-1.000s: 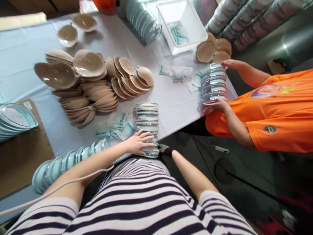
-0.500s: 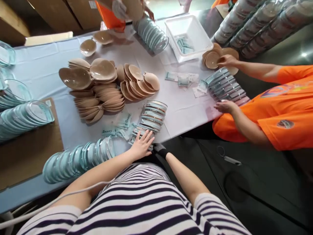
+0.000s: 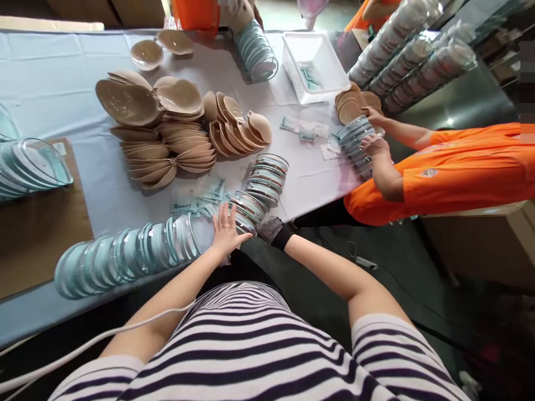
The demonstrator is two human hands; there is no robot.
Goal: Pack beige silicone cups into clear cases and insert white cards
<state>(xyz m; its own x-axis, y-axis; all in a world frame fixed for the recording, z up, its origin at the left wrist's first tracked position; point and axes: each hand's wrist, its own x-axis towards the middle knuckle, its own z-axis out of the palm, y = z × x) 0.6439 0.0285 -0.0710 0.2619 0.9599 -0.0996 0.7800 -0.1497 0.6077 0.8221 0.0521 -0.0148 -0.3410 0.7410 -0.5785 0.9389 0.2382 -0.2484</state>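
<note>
**Clear plastic cases in a leaning row at the worktop edge**

Clear plastic cases (image 3: 261,189), each round and lidded, lie in a tilted row at the near edge of the worktop (image 3: 54,78), which is covered in pale blue cloth. The left hand (image 3: 225,231) lies flat with fingers spread against the near end of that row, its grip apart and clamped on nothing. The right hand (image 3: 273,229) wears a dark mesh glove and sits at the row's lower right side; whether its grip is closed cannot be told.

Small teal-and-white paper slips (image 3: 196,201) lie just beside the row; one carries print that looks like "beauty", though the first letters are unclear. More slips (image 3: 305,131) lie farther along the cloth.

Beige moulded cups (image 3: 167,131) are heaped and fanned beyond the slips. A long row of clear empty shells (image 3: 125,259) lies left of the left hand. A white basket (image 3: 311,67) holds a few teal slips. A person in an orange shirt (image 3: 451,167) handles another row of cases (image 3: 355,145) with both hands. Stacked tubes of packed cases (image 3: 409,55) lie to the far right.
</note>
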